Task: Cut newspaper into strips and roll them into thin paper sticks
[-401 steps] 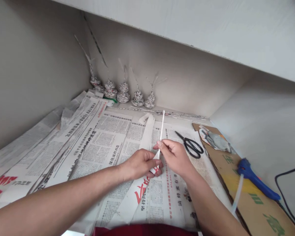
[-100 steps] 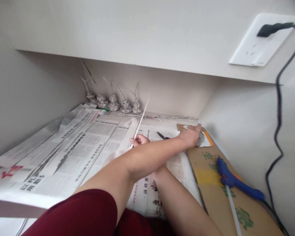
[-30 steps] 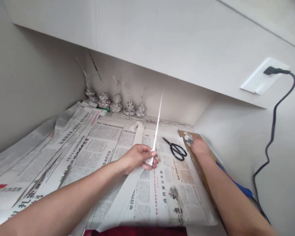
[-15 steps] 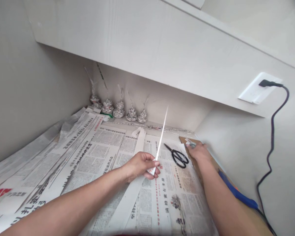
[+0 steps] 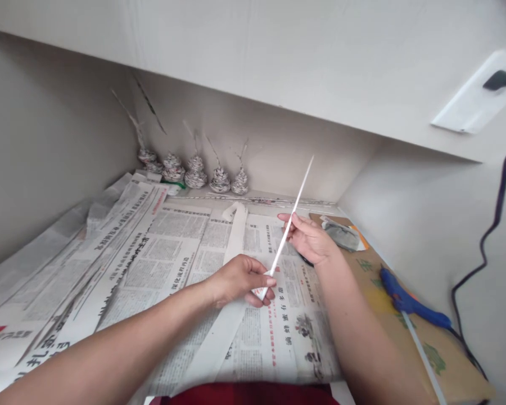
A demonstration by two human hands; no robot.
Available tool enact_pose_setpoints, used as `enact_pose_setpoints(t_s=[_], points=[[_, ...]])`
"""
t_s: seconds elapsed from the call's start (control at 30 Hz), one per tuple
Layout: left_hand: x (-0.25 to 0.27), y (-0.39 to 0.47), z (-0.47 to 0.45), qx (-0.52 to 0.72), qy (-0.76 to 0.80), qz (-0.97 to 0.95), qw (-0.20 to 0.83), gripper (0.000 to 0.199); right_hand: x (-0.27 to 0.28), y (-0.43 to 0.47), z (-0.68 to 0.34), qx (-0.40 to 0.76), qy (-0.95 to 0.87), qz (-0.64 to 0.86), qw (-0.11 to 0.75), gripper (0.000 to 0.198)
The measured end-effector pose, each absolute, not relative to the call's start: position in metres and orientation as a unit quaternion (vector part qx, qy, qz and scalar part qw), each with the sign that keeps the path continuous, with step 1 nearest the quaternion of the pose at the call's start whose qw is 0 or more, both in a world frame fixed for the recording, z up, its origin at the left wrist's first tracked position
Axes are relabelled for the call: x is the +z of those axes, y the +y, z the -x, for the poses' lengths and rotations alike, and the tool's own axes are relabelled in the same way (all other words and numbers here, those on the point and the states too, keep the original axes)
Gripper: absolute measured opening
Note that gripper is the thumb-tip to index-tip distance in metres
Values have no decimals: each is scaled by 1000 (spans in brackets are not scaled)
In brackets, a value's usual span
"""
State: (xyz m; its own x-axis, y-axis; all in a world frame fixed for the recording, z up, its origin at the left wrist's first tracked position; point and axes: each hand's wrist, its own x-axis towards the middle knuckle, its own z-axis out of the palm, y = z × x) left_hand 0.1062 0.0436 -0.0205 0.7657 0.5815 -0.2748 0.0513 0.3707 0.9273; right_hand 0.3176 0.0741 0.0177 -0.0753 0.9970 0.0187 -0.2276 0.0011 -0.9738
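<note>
- The roll [image 5: 293,214], slim and white, is held up over the middle of the table [image 5: 261,208], clear of its surface.
- Its long axis slants: the thin, pointed end aims up and toward the far right corner, the wider end, marked in red, toward the near edge.
- The left hand [image 5: 241,281] has thumb and fingers clamped on the wider end.
- The right hand [image 5: 312,239] is farther along, its thumb against the roll and its fingers curled behind; whether they press together on it I cannot tell.
- A pale strip [image 5: 231,292] runs beneath the left hand from near the far edge toward the near edge, its far end curled over.
- Newspaper [image 5: 261,337] covers the middle, and more sheets [image 5: 122,225] overlap along the left edge.
- The scissors [image 5: 306,259] are mostly hidden behind the right hand.
- Card [image 5: 362,315] lies along the right edge, bearing a blue glue gun [image 5: 413,304] with a whitish stick, and a grey scrap [image 5: 343,236] toward the far right corner.
- Five woven gourds [image 5: 196,174] stand in a row from the far left corner along the far edge; thin rods [image 5: 312,201] lie just in front.
</note>
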Motion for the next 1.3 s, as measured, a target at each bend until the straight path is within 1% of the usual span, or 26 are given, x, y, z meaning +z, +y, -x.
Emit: enact_pose_setpoints(t_s=[0.1, 0.23, 0.43, 0.53, 0.7, 0.77, 0.83, 0.9, 0.97, 1.03, 1.1, 1.17, 1.23, 1.3], points=[[-19, 41, -107, 162, 314, -545, 760, 29, 13, 74, -320, 576, -423, 417, 561, 25], [-13, 38, -108, 147, 326, -562, 746, 26, 15, 71, -319, 548, -411, 441, 580, 28], [-12, 37, -108, 158, 340, -581, 722, 24, 15, 68, -313, 454, -447, 496, 590, 30], [-12, 36, -108, 160, 341, -587, 716, 24, 14, 67, -311, 437, -467, 494, 589, 31], [-9, 34, -108, 165, 338, -606, 701, 23, 20, 65, -303, 355, -462, 509, 633, 38], [-5, 34, -107, 158, 330, -585, 723, 23, 22, 64, -300, 367, -450, 501, 642, 44], [0, 36, -102, 148, 307, -543, 768, 22, 23, 65, -301, 420, -440, 484, 629, 53], [8, 39, -96, 143, 268, -500, 811, 24, 21, 66, -303, 485, -436, 470, 595, 61], [16, 45, -88, 152, 238, -472, 835, 26, 18, 66, -304, 546, -439, 462, 544, 66], [21, 52, -83, 182, 234, -456, 839, 25, 13, 64, -301, 612, -449, 445, 475, 70], [22, 59, -80, 230, 244, -440, 833, 20, 8, 60, -292, 680, -459, 405, 404, 72], [20, 67, -79, 279, 256, -418, 826, 14, 2, 54, -279, 741, -470, 358, 320, 78], [16, 72, -80, 317, 270, -399, 817, 13, -2, 47, -267, 785, -485, 323, 212, 92], [12, 75, -81, 335, 286, -393, 807, 13, -5, 42, -261, 803, -501, 306, 104, 108]])
